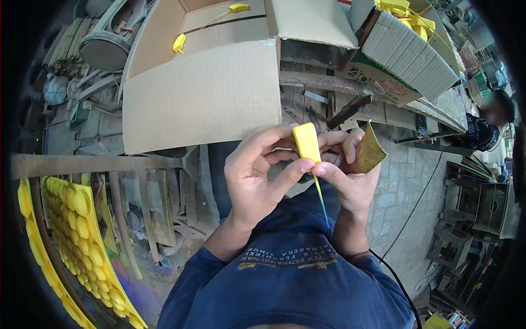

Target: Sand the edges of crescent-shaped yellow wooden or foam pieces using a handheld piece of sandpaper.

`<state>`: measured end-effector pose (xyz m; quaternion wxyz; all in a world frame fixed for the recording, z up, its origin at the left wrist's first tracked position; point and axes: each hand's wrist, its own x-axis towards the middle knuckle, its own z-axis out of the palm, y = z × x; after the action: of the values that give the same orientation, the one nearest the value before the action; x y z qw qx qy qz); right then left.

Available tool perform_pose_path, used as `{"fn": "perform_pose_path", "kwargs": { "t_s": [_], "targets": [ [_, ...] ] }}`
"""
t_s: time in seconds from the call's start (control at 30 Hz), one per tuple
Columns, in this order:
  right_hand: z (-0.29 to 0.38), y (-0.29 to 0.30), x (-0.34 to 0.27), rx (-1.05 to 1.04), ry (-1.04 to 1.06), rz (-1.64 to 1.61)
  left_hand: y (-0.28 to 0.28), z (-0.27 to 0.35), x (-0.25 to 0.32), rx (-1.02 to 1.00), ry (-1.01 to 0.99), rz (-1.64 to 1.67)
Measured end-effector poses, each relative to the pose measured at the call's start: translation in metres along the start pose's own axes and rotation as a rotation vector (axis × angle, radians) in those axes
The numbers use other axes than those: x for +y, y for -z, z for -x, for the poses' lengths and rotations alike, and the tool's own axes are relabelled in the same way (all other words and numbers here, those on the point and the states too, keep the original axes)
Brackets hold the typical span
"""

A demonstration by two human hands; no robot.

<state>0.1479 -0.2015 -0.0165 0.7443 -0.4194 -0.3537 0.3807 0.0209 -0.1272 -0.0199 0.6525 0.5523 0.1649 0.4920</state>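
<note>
A small yellow-painted block (306,142) is pinched upright between both hands in front of my chest. From its lower end runs a thin stick (319,193), yellow near the block and blue toward the tip. My left hand (259,174) has its thumb against the block's base and its fingers curled behind. My right hand (349,177) meets it there with its own thumb. A curved piece of sandpaper (371,150) is also tucked in the right hand, against the palm side. Some fingertips are hidden behind the block.
An open cardboard box (201,98) stands ahead, with two yellow pieces inside, one a yellow block (239,8). Another carton (411,53) at right holds several yellow pieces. Panels of yellow rounded pieces (88,246) lean at left below a wooden rail (94,162). A person (487,123) is at far right.
</note>
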Motion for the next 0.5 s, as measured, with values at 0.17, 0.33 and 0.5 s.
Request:
{"fn": "perform_pose_path", "kwargs": {
  "t_s": [0.17, 0.33, 0.5],
  "targets": [
    [-0.002, 0.000, -0.002, 0.030, 0.018, -0.068, -0.003, -0.007, 0.005, -0.034, -0.128, -0.303],
    [-0.006, 0.008, -0.008, 0.022, 0.041, 0.013, -0.011, -0.011, 0.004, -0.032, -0.126, -0.279],
    [-0.009, 0.009, -0.012, 0.069, 0.090, 0.066, -0.012, -0.010, 0.003, -0.028, -0.103, -0.220]
  ]
}}
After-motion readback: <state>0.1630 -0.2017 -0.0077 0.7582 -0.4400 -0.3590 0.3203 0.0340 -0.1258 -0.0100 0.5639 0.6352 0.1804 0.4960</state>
